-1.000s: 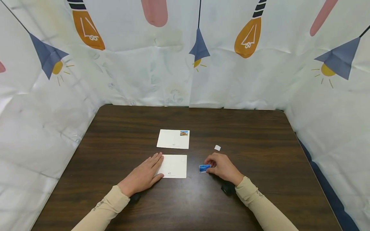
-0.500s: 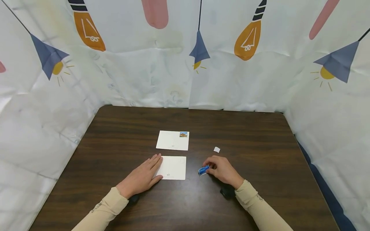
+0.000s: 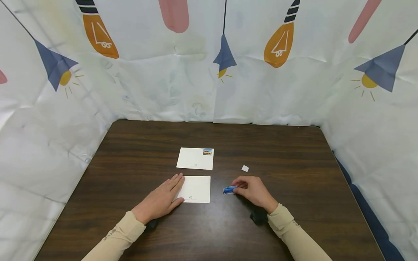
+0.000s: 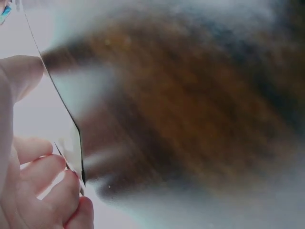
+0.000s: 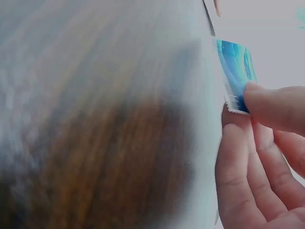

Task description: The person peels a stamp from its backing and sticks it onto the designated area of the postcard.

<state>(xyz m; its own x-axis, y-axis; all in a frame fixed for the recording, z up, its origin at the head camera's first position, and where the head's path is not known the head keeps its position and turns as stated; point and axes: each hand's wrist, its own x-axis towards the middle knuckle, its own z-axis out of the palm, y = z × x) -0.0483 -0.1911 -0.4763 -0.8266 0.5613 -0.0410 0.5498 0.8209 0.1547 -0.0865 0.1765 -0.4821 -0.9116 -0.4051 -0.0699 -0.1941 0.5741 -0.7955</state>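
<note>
Flat on the left part of a white postcard (image 3: 197,190), my left hand (image 3: 161,199) presses it against the table with straight fingers. In the left wrist view the thumb and fingers (image 4: 45,176) lie across the card's edge. My right hand (image 3: 252,190) pinches a blue postage stamp (image 3: 229,190) by its right end, between thumb and fingers, just right of the card. The right wrist view shows the stamp's toothed edge and wavy blue picture. Behind the near card lies a second white postcard (image 3: 192,159) with a colourful stamp (image 3: 207,152) at its upper right corner.
A small white piece of paper (image 3: 245,168) lies on the dark wooden table (image 3: 277,145), beyond my right hand. A white curtain (image 3: 183,87) with printed lamps hangs around the table's back and sides.
The stamp in my right hand has tipped up, then turned flatter again, with a slight shift left overall. My left hand stays in place on the postcard.
</note>
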